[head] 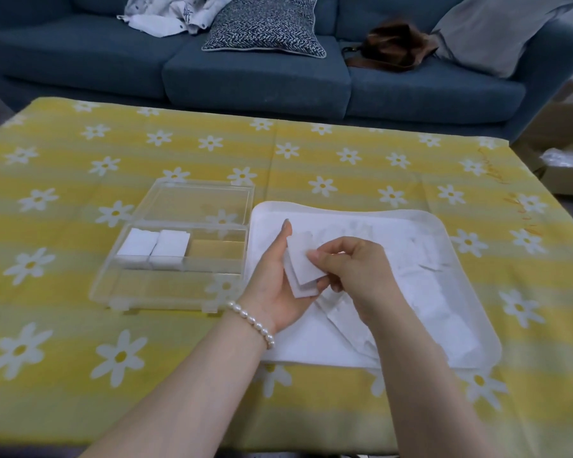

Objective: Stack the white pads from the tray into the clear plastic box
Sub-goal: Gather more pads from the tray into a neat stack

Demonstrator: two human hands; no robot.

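The two forearms come in from the bottom edge, nearest to the camera, over a table with a yellow flowered cloth [311, 153]. On the cloth sits the white tray [470, 266], which has many loose white pads in it, and just beside it, on its left, the clear plastic box [139, 289] with its lid open. Two stacks of pads [154, 247] fill the left part of the box's compartment row; the right part is free.

Above the tray's left edge, the left hand [275, 292] lies palm up with fingers nearly straight and carries a small pile of pads [303, 269]. The right hand [348, 262] pinches the top pad of this pile between thumb and fingers.

The free compartment lies to the left of both hands, and the left hand is nearer to it. The pile's long side is tilted against the box's rows, so I think it must be turned before it goes in.
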